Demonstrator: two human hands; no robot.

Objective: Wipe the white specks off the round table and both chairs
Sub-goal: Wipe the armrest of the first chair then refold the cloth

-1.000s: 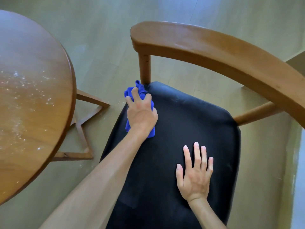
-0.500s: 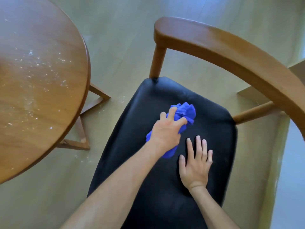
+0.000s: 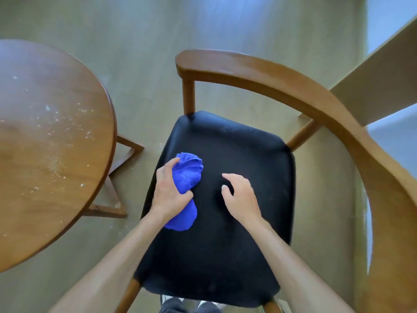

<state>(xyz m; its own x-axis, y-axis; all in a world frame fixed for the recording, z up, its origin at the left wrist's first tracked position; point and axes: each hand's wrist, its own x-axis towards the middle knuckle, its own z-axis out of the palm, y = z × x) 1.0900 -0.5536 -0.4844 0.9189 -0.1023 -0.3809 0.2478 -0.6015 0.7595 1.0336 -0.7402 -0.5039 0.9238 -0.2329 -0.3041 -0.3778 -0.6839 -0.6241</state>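
Round table (image 3: 52, 141), far left of both hands: white specks (image 3: 67, 123) scattered over its top, thickest toward the edge nearest the chair, well apart from the left fingers. Not wiped yet, judging by how much is on it.

Left hand (image 3: 168, 195): fingers and thumb curled round a bunched blue cloth (image 3: 186, 175), gripping it at its middle. Cloth sticks out ahead of the fingertips and behind the palm toward the wrist, so its long axis runs roughly along the forearm line, front lobe beyond the knuckles, rear lobe under the heel of the hand. It sits pressed on the left half of the chair's black seat (image 3: 225, 245), close to the seat's left edge.

Right hand (image 3: 241, 197): just right of the cloth, apart from it, holds nothing. Fingers loosely bent, fingertips pointing down at the seat; can't tell if they touch the cushion or hover just above.

Seat surface right of and beyond the right fingers looks dark, no specks I can make out there. Curved wooden backrest (image 3: 293, 86) arcs beyond and to the right of both hands.

Judgement: chair-seat wiping step is under way; cloth hand is the nearer one to the speckled table, which lies to its left, so the next stretch likely goes that way. Second chair not in view.
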